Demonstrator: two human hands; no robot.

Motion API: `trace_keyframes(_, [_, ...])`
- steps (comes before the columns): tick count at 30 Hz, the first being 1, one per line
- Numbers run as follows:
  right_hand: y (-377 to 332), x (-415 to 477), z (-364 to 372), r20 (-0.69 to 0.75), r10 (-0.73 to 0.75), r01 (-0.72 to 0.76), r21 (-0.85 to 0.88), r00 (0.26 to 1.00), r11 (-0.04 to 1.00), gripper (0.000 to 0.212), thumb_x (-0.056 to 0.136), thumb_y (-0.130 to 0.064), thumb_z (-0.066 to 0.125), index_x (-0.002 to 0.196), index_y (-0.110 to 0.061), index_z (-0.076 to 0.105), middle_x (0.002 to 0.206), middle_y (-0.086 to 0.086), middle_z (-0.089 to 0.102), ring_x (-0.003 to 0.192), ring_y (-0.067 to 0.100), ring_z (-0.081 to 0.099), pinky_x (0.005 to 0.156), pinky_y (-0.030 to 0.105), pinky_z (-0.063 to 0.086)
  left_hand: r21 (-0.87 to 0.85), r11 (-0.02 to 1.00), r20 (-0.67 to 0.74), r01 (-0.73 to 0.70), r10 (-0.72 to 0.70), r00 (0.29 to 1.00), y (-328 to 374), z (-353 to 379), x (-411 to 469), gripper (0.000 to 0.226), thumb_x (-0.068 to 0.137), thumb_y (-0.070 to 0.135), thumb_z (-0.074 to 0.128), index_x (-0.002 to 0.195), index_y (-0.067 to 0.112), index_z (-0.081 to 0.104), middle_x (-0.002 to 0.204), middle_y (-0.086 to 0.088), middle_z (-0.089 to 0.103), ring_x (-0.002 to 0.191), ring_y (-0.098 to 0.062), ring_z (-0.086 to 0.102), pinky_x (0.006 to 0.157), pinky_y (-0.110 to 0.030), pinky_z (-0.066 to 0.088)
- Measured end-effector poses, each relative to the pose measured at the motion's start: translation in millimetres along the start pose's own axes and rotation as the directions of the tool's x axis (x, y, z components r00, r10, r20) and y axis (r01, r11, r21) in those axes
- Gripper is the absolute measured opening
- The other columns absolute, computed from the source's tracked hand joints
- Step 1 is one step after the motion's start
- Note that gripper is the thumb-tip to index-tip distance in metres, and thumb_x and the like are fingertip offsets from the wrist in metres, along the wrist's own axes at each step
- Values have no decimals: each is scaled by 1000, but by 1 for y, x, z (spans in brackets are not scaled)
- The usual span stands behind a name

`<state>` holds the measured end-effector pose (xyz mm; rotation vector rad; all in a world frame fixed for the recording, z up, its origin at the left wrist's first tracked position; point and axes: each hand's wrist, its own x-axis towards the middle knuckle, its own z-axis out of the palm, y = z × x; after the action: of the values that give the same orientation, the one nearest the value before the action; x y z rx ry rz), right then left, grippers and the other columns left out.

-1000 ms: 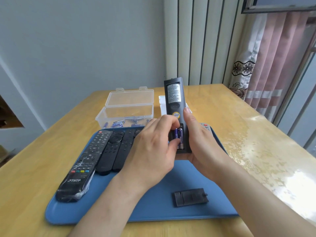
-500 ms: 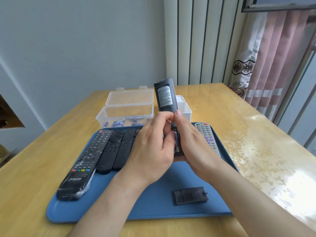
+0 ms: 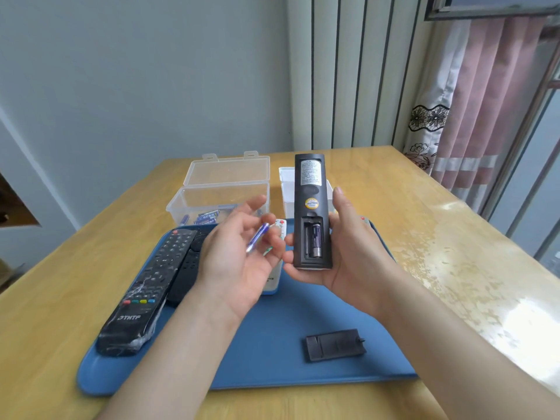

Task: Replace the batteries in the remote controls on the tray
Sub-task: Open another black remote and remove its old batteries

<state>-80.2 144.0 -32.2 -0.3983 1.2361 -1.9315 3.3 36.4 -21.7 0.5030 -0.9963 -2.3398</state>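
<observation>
My right hand (image 3: 354, 256) grips a black remote (image 3: 309, 189) upright over the blue tray (image 3: 272, 344), back side toward me. Its battery bay is open: one purple battery (image 3: 316, 241) sits in the right slot and the left slot is bare. To the left of the remote, my left hand (image 3: 233, 268) holds a second purple battery (image 3: 257, 237), blurred, between thumb and fingers. The remote's black battery cover (image 3: 333, 348) lies on the tray near its front edge.
A large black wrapped remote (image 3: 148, 286) and a slimmer black one (image 3: 186, 274) lie on the tray's left side; a white remote (image 3: 277, 231) shows behind my left hand. Behind the tray stand a clear open box of batteries (image 3: 218, 201) and a white box (image 3: 286, 189).
My left hand has pulled one battery out of the bay and moved away to the left with it. The remote is more upright, and its open bay is now in plain view.
</observation>
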Motion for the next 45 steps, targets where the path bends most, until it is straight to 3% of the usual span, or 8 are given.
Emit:
trace_keyframes(3, [0,1,0,-29,-1,1,-5,1000,1000,59,94,-63,38,101,-9,61,84,19,65,66,32,65,63,42,58,249,968,4,-17,16,1000,4,-3,2,16,92,10,49,84,9,64,67,-2,49,49,-11,39,37,-16,26])
trace_keyframes(7, [4,3,0,-1,-47,46,-83,999,995,63,95,-64,36,112,-11,66,95,15,74,80,26,71,71,42,59,888,166,350,-429,362,864,-11,-1,-8,20,83,34,68,70,20,70,49,7,46,48,-6,41,47,-19,32])
trace_keyframes(11, [9,2,1,0,-102,101,-104,995,989,54,96,-60,35,109,-19,68,85,10,75,74,20,71,69,37,57,879,-156,468,-451,472,747,-20,4,-17,19,78,45,70,77,26,73,58,6,44,62,-15,49,58,-32,43])
trace_keyframes(21, [23,1,17,19,-309,309,-89,951,947,45,96,-50,47,125,-17,49,112,17,66,98,19,71,91,40,55,711,645,96,-280,305,947,-21,-3,-3,11,69,10,84,74,13,75,52,6,59,63,-16,59,70,-28,50])
trace_keyframes(29, [17,1,15,-55,-212,213,20,976,977,50,97,-52,44,125,-12,55,111,17,68,95,25,70,88,44,57,656,696,132,-292,275,952,-22,0,-5,4,81,14,75,82,12,71,63,-2,54,51,-10,45,53,-16,41])
trace_keyframes(35, [0,-3,7,-77,-84,89,69,993,994,45,97,-48,47,114,-9,60,96,12,65,79,26,66,67,37,56,-22,994,236,110,-102,966,1,-6,0,16,89,23,37,80,16,48,64,-1,43,37,-7,24,31,-16,11])
trace_keyframes(40, [-6,-8,3,-122,-181,143,-268,976,953,18,101,-22,49,112,-10,55,84,12,68,62,25,68,47,28,50,99,987,209,129,-147,967,0,-7,3,44,98,40,35,61,17,44,55,1,39,32,-5,22,33,-13,9])
trace_keyframes(45, [-24,-12,-6,-84,-109,-5,-812,990,584,16,98,-17,41,112,-13,48,81,16,70,48,27,68,42,26,49,332,943,144,-2,-48,988,1,-10,4,24,102,20,40,88,11,56,57,-1,48,37,-5,26,32,-12,14])
